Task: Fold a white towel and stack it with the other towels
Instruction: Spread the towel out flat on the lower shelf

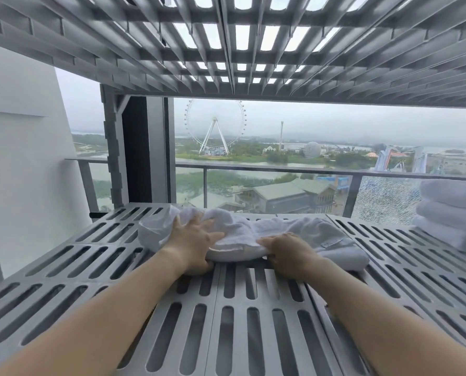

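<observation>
Balcony rack: slatted grey shelf (253, 335), glass railing (267, 169) and Ferris wheel (215, 126) beyond. The white towel (253, 232) lies crumpled mid-shelf. Your left hand (196, 240) presses it with spread fingers; your right hand (288, 256) keeps a curled grip on its near edge. The folded stack (451, 215) sits well apart, right. Risk: uneven pulling would skew the fold, or cloth may sag into the slots. No container shows
</observation>
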The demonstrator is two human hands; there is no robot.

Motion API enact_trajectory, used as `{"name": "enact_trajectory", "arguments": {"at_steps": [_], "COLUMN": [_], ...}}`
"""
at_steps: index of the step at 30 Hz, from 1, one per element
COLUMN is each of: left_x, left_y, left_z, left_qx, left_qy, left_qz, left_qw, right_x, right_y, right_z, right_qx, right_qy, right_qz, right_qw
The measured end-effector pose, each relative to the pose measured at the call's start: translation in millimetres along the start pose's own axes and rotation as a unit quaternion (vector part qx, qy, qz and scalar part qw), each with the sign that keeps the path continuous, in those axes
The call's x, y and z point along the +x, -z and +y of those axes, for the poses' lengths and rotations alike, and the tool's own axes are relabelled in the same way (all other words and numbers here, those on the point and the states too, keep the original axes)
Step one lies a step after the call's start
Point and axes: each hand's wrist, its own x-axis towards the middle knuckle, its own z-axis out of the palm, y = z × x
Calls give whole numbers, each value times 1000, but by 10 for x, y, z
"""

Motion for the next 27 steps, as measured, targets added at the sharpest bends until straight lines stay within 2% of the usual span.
{"name": "enact_trajectory", "arguments": {"at_steps": [4,7,13,18,22,27], "left_x": [-129,-242,-246,-109,-64,-58], "left_y": [35,76,80,79,71,119], "left_z": [68,189,337,297,106,-147], "left_qx": [-33,-55,-97,-83,-66,-43], "left_qy": [-26,-39,-33,-26,2,70], "left_qz": [92,120,40,33,9,15], "left_qw": [995,990,994,996,998,997], "right_x": [-140,-312,-383,-231,-251,-326], "right_y": [138,180,155,130,76,83], "right_z": [90,194,278,201,244,408], "right_qx": [41,34,44,-13,51,-22], "right_qy": [13,27,60,116,82,83], "right_qz": [14,13,19,53,-49,-78], "right_qw": [999,999,997,992,994,993]}}
